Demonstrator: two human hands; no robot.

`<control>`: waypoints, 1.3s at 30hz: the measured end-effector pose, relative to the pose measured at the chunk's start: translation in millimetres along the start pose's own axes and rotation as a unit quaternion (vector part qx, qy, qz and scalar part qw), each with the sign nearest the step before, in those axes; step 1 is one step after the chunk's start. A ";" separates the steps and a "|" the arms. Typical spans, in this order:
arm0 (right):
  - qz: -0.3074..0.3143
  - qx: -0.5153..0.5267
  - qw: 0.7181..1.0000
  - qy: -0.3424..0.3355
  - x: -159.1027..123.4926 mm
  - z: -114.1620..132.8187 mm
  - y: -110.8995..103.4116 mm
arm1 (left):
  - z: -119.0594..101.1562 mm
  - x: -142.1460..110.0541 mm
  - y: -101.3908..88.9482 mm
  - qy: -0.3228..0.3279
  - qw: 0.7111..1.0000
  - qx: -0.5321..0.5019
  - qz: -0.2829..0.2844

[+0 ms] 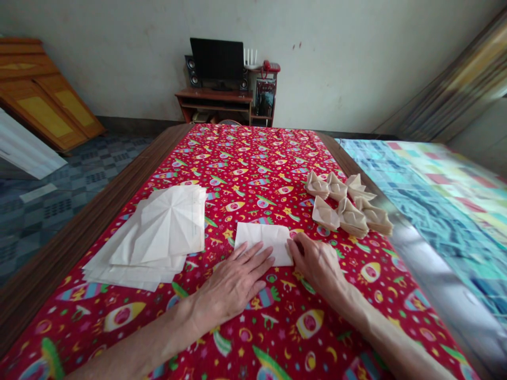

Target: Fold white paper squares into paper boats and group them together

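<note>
A small folded sheet of white paper (263,235) lies on the red patterned cloth, its creases faintly visible. My left hand (240,277) rests flat with fingers stretched over the paper's lower left part. At the paper's right edge, my right hand (315,258) has its fingers curled in a pinch on the corner. To the left is a loose stack of creased paper sheets (170,227), the top one with folds fanning out from a point. Beyond my right hand stand several folded paper boats (350,214), nested in two rows.
The red cloth (253,174) covers a dark wooden table (130,184). A bed with a blue patchwork cover (412,190) adjoins on the right. Against the far wall are a desk (216,96) with a monitor (217,62) and a red telephone (271,66). A wooden cabinet (51,100) stands at left.
</note>
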State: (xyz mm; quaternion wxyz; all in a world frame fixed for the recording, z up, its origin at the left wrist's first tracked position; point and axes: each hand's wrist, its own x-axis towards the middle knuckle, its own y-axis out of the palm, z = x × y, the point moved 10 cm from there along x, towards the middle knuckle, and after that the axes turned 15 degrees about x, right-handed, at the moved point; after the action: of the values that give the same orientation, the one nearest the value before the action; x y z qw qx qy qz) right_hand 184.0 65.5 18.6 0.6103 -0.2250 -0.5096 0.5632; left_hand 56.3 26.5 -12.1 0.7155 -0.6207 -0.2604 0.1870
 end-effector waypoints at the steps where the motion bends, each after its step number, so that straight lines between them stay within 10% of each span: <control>1: -0.020 -0.004 1.000 -0.018 -3.7 6.9 -7.3 | -0.1 -0.6 -0.1 0.001 1.000 0.001 -0.003; 8: 0.054 0.045 0.973 -0.219 -52.8 73.0 -1.7 | -1.8 -1.2 -0.2 0.004 1.000 0.009 -0.007; 14: 0.183 0.027 0.959 -0.213 -69.8 54.7 28.7 | 5.1 -14.0 -1.9 -0.003 0.999 0.042 0.003; 23: 0.092 0.034 0.963 -0.250 -64.6 56.4 4.5 | 17.8 -41.6 -11.8 -0.034 0.996 0.082 -0.020; 31: 0.040 0.012 0.959 -0.281 -59.0 70.3 2.9 | -4.5 3.3 -9.0 0.001 1.000 0.016 -0.024; 39: 0.055 0.039 0.969 -0.238 -49.8 60.0 2.2 | 22.0 27.7 0.0 -0.001 1.000 0.003 -0.013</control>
State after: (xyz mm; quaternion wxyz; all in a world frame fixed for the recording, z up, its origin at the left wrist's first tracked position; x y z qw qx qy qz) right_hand 138.1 2.5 21.2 0.4477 -0.0883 -0.6045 0.6529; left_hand 65.0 60.3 -6.2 0.7195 -0.6150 -0.2685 0.1789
